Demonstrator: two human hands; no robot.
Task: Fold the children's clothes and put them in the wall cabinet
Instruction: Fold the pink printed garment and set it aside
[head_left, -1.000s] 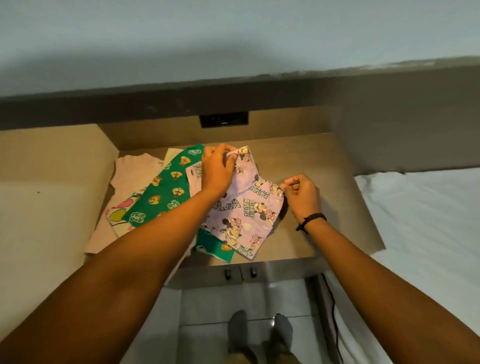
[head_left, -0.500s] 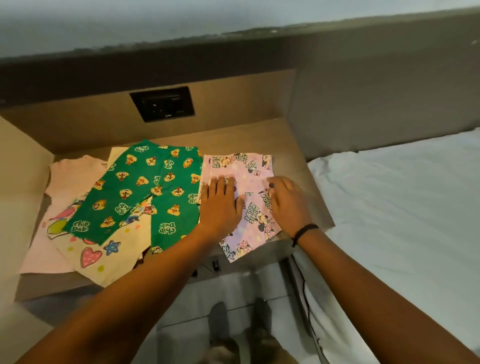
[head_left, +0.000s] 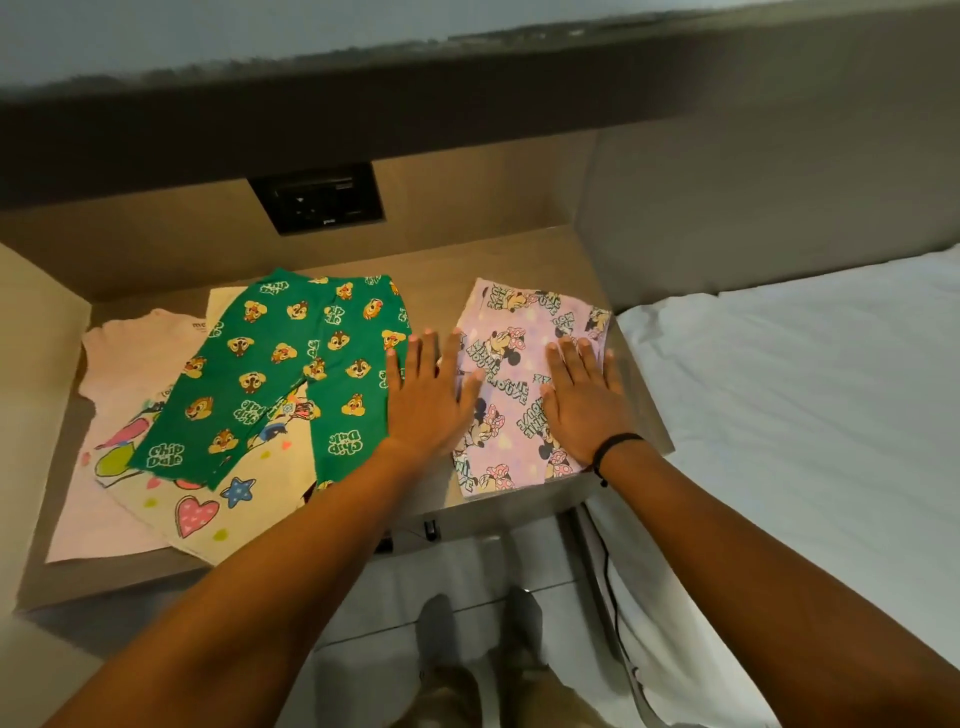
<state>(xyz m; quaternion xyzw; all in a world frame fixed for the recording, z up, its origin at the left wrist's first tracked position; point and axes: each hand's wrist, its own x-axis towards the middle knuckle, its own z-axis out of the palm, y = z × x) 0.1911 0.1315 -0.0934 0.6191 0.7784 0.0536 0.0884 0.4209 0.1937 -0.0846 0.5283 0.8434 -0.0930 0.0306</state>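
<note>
A lilac cartoon-mouse print garment (head_left: 519, 374) lies folded flat on the right part of the wooden shelf (head_left: 498, 260). My left hand (head_left: 428, 395) presses flat on its left edge, fingers spread, partly over the green chipmunk-print trousers (head_left: 280, 374). On the lilac garment's right half rests my right hand (head_left: 584, 400), palm down, a black band on the wrist. Under the green trousers lie a cream garment with hearts and stars (head_left: 208, 499) and a pale pink top (head_left: 119, 374).
A black socket panel (head_left: 317, 200) sits in the back wall of the niche. A bed with a white sheet (head_left: 805, 415) runs along the right. A black cable (head_left: 605, 561) hangs beside the bed. My feet (head_left: 478, 639) stand on the tiled floor.
The lilac garment was held up by both hands, then laid down on the shelf. Both hands now press flat on it and have spread slightly apart.
</note>
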